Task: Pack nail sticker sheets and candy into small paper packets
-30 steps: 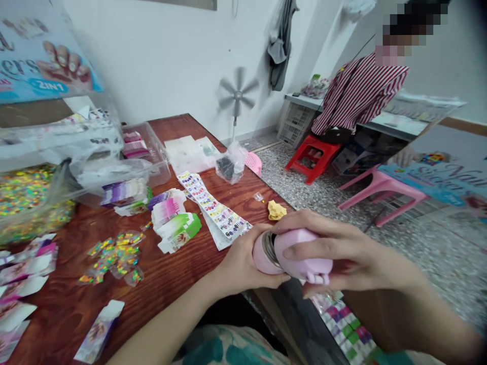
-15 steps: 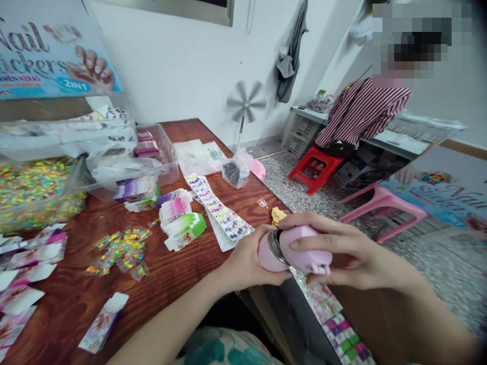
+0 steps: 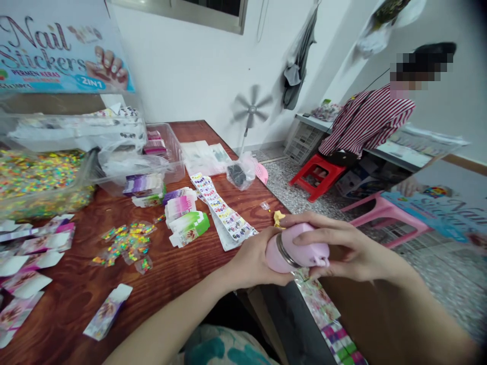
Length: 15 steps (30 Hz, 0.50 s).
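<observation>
A pink bottle (image 3: 283,252) with a metal ring at its neck lies sideways between both hands, just past the right edge of the wooden table (image 3: 171,276). My left hand (image 3: 251,263) grips the bottle's body from below and behind. My right hand (image 3: 335,248) wraps over its pink cap (image 3: 310,243), fingers curled across the top. Strips of nail stickers (image 3: 224,218) and small pink and green packets (image 3: 186,218) lie on the table to the left of my hands.
Clear bins of colourful sweets (image 3: 41,182) and packets (image 3: 152,157) stand at the table's back. A person in a striped shirt (image 3: 365,121) sits on a red stool (image 3: 315,175) beyond. A pink stool (image 3: 384,213), a fan (image 3: 249,109) and a banner (image 3: 61,48) are around.
The view has tilted up and shifted. The gap at the bottle's neck has narrowed, the cap now sitting closer on the body between my hands.
</observation>
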Motion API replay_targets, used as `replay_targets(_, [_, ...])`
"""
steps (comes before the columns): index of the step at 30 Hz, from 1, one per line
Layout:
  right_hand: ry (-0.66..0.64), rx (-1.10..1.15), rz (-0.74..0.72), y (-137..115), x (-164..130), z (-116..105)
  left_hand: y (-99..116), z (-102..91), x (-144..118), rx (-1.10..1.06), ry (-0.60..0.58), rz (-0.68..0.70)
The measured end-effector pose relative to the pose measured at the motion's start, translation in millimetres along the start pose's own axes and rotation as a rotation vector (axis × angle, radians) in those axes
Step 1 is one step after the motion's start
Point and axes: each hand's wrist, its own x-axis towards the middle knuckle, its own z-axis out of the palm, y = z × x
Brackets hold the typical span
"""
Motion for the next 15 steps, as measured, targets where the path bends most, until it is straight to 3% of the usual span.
replay_targets(7, [-0.003,-0.146,0.096,-1,0,3,0,3.3,6,0.101,0.060,0.064])
replay_targets(11, [0.120,-0.520,0.369,-7,3,21,-7,16.7,8,0.268,0.232,0.012])
replay_targets(13, [0.143,-0.635,0.498,-11,3,27,-12,20.8,8,0.269,0.245,0.007])
replay_targets(15, [0.093,-0.576,0.464,-15,2,24,-15,19.5,9,0.213,0.200,0.001])
